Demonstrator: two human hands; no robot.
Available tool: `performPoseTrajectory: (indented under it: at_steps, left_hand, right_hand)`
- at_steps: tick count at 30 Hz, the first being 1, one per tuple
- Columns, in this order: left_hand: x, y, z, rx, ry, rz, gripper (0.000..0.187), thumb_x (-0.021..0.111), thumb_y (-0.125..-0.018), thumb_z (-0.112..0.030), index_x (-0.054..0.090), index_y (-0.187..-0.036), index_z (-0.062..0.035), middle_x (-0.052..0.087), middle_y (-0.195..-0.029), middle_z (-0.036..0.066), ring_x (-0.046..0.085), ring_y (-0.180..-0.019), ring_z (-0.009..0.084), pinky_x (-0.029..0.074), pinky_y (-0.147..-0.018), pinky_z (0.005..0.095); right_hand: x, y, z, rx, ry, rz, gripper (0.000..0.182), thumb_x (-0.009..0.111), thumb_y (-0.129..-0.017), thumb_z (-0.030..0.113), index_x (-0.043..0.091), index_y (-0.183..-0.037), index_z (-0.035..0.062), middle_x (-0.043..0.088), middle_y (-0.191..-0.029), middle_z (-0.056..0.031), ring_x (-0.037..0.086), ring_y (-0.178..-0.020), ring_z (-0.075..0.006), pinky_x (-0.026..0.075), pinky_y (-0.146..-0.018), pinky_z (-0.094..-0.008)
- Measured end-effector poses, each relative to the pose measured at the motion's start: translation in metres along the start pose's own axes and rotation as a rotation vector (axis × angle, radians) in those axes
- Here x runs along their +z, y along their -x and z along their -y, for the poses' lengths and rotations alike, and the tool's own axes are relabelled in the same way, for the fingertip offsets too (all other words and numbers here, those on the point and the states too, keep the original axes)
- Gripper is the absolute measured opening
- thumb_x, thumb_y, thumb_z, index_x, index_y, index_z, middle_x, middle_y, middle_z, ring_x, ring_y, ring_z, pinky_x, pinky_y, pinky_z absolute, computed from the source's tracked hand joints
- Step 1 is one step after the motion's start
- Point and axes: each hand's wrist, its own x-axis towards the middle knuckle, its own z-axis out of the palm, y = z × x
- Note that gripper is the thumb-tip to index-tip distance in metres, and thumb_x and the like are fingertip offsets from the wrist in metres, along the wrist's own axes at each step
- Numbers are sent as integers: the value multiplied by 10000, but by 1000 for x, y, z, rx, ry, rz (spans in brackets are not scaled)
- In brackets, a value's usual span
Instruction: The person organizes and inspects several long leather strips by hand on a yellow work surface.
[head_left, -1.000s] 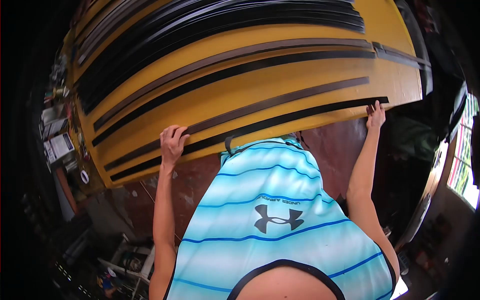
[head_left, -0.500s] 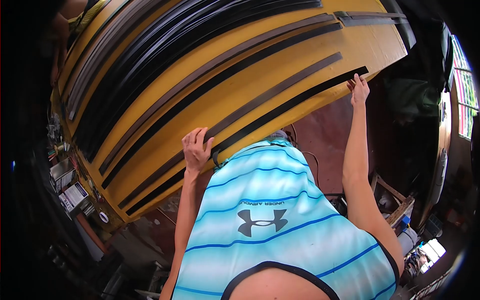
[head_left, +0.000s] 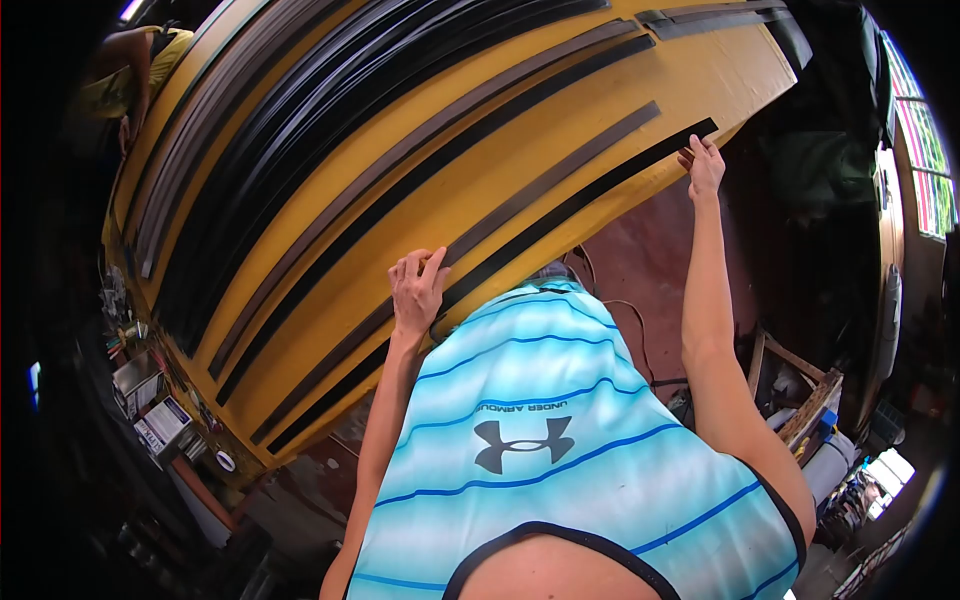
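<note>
Yellow tabletop point(head_left: 720, 80) spanned upper frame; strips judged only partly separated: black bundle point(head_left: 300, 130) lay massed upper left, four single strips point(head_left: 630, 50) spaced below; left hand point(head_left: 415, 295), centre, half-open by the near brown strip point(head_left: 550, 178); right hand point(head_left: 707, 168), upper right, fingers bent at the near black strip point(head_left: 580, 209), grip unclear

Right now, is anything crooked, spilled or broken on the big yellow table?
Something looks a bit crooked: at the far right corner of the yellow table, the short strips point a different way from the long strips. The long strips' right ends don't line up either. I see no spill or break.
</note>
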Motion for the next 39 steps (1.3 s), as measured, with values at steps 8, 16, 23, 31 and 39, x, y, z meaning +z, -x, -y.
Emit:
performPoseTrajectory:
  at_steps: [8,16,23,31,39]
  left_hand:
    - [-6,-10,-6,-10,2,47,380,792,-853,-165,721,-1220,-101,622,-1090,82,582,-1025,241,391,-904,390]
    - [18,-94,-68,43,331,-83,312,750,-905,-155,695,-1187,-32,651,-1131,123,623,-1020,283,513,-878,379]
    - [77,-206,-162,108,540,152,426,763,-908,-210,641,-1288,-57,654,-1196,121,634,-1050,275,530,-927,364]
    - [115,-247,-226,33,732,372,559,779,-883,-279,589,-1366,-71,679,-1238,173,653,-1154,340,510,-998,408]
    - [97,-256,-234,-112,482,392,494,782,-853,-137,640,-1319,-57,718,-1146,171,697,-1032,335,547,-910,381]
  right_hand:
    - [3,13,13,0,2,10,341,704,-973,192,582,-1184,-47,675,-972,-83,705,-731,-166,588,-619,-258]
    - [1,30,31,13,-132,129,235,693,-987,226,622,-1055,12,667,-896,-47,713,-747,-159,584,-665,-263]
    - [-1,60,58,65,-236,248,223,685,-996,207,625,-1095,17,670,-904,-36,711,-787,-154,557,-690,-266]
    - [-8,46,58,172,-275,311,353,730,-956,158,559,-1213,-13,659,-899,-63,700,-777,-142,570,-693,-256]
    - [4,8,40,128,-154,265,369,730,-933,90,590,-1252,-30,656,-951,-73,679,-852,-135,572,-726,-251]
